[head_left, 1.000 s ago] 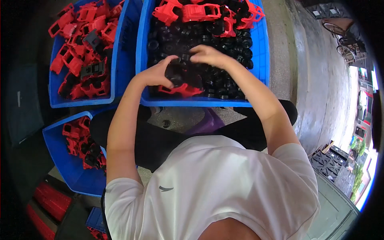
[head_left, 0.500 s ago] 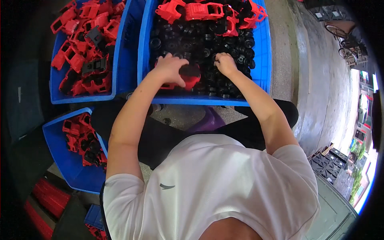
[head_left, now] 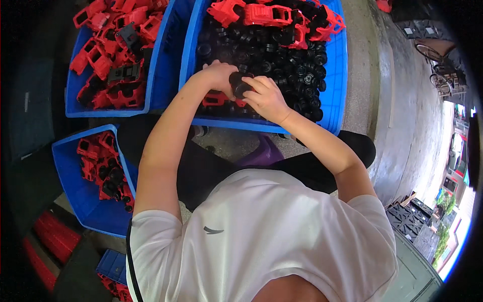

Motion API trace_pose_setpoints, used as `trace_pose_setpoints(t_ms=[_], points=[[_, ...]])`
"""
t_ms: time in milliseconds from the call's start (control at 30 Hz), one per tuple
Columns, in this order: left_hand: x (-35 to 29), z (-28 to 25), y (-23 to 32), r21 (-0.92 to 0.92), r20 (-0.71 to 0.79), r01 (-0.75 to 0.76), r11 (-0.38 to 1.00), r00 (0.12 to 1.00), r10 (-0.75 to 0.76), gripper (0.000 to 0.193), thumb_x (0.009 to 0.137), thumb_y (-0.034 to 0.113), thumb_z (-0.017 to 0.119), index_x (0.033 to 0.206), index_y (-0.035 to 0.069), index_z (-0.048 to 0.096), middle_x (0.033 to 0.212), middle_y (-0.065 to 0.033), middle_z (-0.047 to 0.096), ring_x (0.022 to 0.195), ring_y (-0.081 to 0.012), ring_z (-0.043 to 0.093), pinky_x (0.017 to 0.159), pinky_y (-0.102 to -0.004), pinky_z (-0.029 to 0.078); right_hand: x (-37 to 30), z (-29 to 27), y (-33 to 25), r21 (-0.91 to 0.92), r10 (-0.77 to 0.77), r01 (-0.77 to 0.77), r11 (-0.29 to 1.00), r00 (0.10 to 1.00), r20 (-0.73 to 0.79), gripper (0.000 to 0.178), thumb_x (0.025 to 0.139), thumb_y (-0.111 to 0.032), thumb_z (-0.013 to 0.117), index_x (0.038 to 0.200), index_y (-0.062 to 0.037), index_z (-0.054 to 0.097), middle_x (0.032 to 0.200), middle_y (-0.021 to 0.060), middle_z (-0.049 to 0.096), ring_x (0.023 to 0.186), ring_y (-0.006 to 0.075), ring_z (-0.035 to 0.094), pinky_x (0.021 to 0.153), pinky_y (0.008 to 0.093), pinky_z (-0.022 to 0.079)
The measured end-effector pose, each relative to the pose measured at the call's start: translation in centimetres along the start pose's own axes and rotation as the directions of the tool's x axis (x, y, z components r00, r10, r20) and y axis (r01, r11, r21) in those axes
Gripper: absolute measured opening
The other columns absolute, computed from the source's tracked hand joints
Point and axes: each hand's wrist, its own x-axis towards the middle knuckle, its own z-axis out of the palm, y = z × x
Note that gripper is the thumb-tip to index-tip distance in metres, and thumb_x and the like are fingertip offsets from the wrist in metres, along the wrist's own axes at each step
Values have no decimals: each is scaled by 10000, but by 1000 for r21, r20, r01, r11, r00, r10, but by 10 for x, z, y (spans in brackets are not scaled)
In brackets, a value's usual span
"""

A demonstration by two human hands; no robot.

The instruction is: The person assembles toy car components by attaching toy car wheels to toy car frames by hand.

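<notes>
My left hand (head_left: 220, 78) is closed around a red plastic toy car body (head_left: 216, 98), just over the near edge of the blue crate in front of me. The hand hides much of it. From the right, my right hand (head_left: 267, 99) reaches in with its fingers pinched on a black toy wheel (head_left: 240, 84), which lies against the held body between my hands. Whether the wheel sits on an axle cannot be made out. Under both hands spreads a heap of loose black wheels (head_left: 304, 75).
Several red car bodies (head_left: 267, 15) lie at the crate's (head_left: 338, 75) far end. To the left stand another blue crate (head_left: 149, 83) of red bodies and a smaller blue bin (head_left: 90, 214) holding bodies with black parts. A purple stool (head_left: 262, 152) shows below the crate.
My right hand has left the wheel heap and moved left to meet my left hand. The toy car body has turned in my left hand, and the view has shifted slightly.
</notes>
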Motion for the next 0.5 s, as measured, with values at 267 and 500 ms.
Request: trace_pose_setpoints(t_ms=[267, 500], points=[[-2, 11, -3, -27, -115, -39, 999, 993, 35, 961, 468, 586, 817, 1252, 88, 569, 1241, -134, 577, 1231, -333, 447, 1013, -469, 355, -1, 3, -3, -155, 27, -10, 988, 994, 106, 145, 673, -118, 653, 802, -59, 625, 1115, 126, 598, 966, 274, 547, 809, 382, 444], [-7, 12, -12, -70, -160, -108, 992, 983, 96, 985, 474, 593, 813, 1275, 83, 552, 1226, -142, 577, 1222, -332, 447, 1014, -458, 352, -4, -2, -4, 200, 216, -223, 954, 975, 58, 310, 685, -107, 732, 967, -48, 618, 1090, 124, 601, 965, 293, 551, 830, 399, 450]])
